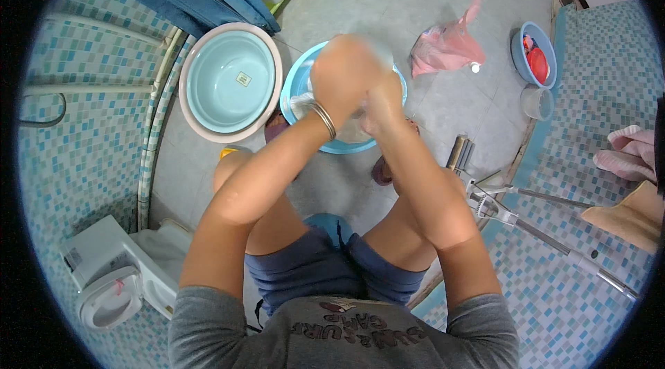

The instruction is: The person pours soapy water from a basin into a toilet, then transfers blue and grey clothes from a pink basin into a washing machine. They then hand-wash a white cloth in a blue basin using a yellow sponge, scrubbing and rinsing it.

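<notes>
Over a blue basin [285, 92] on the floor, my two hands are raised close together. My left hand [341, 75], with bangles at its wrist, looks rounded and closed, though its fingers are blurred. Against it is my right hand [383, 100], its fingers curled inward. A pale blurred patch shows beside them; what they grip cannot be made out. White cloth [302, 103] lies in the basin, partly covered by my hands and wrists. Cloudy liquid seems to show at the basin's near side.
Left of the basin stands a pale pink basin [185, 85] with a light blue basin [197, 92] nested inside. A pink plastic bag [447, 47] sits to the right. Beyond it are a small blue tub [552, 77] and a clear container [537, 103]. A mop [547, 230] leans at the right; a toilet [104, 265] is lower left.
</notes>
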`<action>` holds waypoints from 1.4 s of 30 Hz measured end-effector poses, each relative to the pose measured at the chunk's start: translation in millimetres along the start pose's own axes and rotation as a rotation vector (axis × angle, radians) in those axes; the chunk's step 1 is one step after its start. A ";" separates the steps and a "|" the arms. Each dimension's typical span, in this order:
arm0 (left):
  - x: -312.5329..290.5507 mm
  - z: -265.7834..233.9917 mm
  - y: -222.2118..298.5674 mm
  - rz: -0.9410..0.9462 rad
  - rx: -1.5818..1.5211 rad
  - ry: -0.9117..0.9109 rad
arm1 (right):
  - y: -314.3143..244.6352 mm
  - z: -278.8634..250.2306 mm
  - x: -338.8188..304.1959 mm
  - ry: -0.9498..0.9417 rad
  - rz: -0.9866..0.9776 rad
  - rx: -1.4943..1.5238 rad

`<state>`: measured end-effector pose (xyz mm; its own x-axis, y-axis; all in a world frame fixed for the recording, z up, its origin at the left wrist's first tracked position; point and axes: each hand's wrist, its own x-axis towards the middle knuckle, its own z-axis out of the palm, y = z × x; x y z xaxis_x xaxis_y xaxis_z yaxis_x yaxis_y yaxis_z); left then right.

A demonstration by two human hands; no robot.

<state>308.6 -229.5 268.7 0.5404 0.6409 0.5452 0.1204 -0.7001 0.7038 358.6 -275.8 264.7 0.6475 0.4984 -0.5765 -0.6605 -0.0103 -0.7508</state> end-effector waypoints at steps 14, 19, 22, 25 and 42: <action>-10.3 9.9 8.6 -0.041 -0.164 -0.022 | -3.6 -21.9 9.9 0.022 -0.100 -0.162; 26.9 -7.3 -24.7 -0.604 -0.637 -0.206 | -27.8 -15.9 4.9 -0.119 0.038 -0.168; 25.2 -14.5 -42.8 -0.621 -0.802 -0.263 | -46.9 -25.8 -6.6 -0.386 -0.288 -0.729; 21.1 -10.3 -41.2 -0.592 -0.904 -0.279 | -53.4 -42.5 0.6 -0.493 -0.175 -0.866; 22.6 -41.3 -43.6 -0.662 -0.781 -0.706 | -63.6 -71.4 10.7 -0.286 -0.089 0.217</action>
<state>281.1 -171.5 269.2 0.9232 0.3207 -0.2118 0.1439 0.2225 0.9643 434.7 -331.8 283.3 0.5938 0.7118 -0.3751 -0.6914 0.2130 -0.6904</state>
